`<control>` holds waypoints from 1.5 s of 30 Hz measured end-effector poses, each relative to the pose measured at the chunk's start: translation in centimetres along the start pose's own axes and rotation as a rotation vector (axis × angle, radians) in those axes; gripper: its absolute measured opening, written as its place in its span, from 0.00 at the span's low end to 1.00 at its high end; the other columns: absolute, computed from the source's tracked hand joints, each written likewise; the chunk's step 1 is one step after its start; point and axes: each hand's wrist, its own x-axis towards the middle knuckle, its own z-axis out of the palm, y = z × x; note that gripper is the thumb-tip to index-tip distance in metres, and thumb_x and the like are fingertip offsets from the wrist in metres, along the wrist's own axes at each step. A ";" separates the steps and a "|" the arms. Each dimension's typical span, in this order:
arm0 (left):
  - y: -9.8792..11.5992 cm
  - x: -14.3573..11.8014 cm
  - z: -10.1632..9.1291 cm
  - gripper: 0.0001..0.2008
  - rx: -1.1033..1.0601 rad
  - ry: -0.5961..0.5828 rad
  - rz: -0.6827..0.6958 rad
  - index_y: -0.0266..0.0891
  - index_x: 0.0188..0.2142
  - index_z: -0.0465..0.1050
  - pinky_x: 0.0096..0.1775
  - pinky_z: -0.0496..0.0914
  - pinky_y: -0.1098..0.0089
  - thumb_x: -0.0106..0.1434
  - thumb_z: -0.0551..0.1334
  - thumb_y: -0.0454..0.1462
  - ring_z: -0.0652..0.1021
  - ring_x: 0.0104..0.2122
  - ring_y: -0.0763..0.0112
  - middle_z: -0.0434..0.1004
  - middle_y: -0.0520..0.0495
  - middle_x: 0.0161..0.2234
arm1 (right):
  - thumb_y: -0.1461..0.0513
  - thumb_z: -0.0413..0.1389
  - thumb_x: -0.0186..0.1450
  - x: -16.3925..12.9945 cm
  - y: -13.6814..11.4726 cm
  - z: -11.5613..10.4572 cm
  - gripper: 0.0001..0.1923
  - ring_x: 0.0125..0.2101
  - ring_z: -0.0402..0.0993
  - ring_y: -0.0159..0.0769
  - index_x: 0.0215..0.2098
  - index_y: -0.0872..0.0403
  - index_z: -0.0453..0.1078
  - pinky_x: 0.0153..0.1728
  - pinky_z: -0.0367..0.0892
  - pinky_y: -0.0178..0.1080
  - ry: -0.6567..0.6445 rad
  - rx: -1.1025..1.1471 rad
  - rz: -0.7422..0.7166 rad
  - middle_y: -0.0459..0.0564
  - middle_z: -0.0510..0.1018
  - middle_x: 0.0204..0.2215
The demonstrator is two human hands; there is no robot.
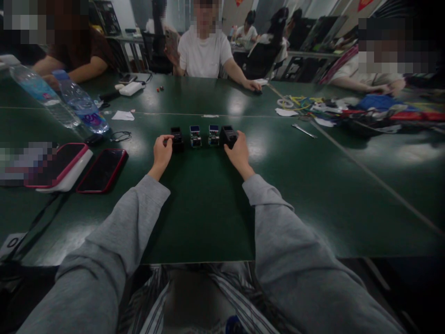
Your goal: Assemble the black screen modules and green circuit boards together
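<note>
Thumb close beside its fingers, my left hand (162, 149) in the head view meets the left side of a squarish black box (177, 138); I cannot tell whether it grips. My right hand (239, 150) is clasped about a second boxy black block (228, 133). Between these, clear of both hands, stand a small silver-and-black device (195, 136) and its look-alike (213, 135). My forearms, in loose grey sleeves (281, 227), stretch forward over the dark-green table (198, 218).
</note>
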 end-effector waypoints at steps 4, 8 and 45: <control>-0.1 0.0 0.0 0.07 0.005 0.002 0.005 0.41 0.39 0.74 0.53 0.70 0.62 0.67 0.58 0.30 0.75 0.49 0.64 0.76 0.46 0.43 | 0.65 0.60 0.62 -0.1 -0.2 -0.1 0.33 0.59 0.67 0.55 0.64 0.62 0.57 0.59 0.68 0.55 0.002 -0.005 0.008 0.66 0.67 0.59; -0.2 0.1 0.0 0.07 0.012 -0.001 0.005 0.41 0.40 0.74 0.53 0.70 0.62 0.67 0.58 0.31 0.76 0.48 0.64 0.76 0.45 0.43 | 0.65 0.61 0.62 0.0 -0.6 -0.3 0.26 0.53 0.72 0.54 0.58 0.60 0.63 0.53 0.72 0.55 -0.014 -0.014 0.036 0.64 0.69 0.55; 1.4 -0.5 -0.2 0.08 0.007 -0.025 -0.045 0.41 0.39 0.73 0.54 0.70 0.59 0.67 0.57 0.30 0.76 0.49 0.63 0.76 0.45 0.44 | 0.62 0.59 0.64 -0.2 -1.1 -0.8 0.19 0.50 0.71 0.53 0.53 0.58 0.66 0.52 0.71 0.56 0.008 -0.061 0.005 0.61 0.70 0.49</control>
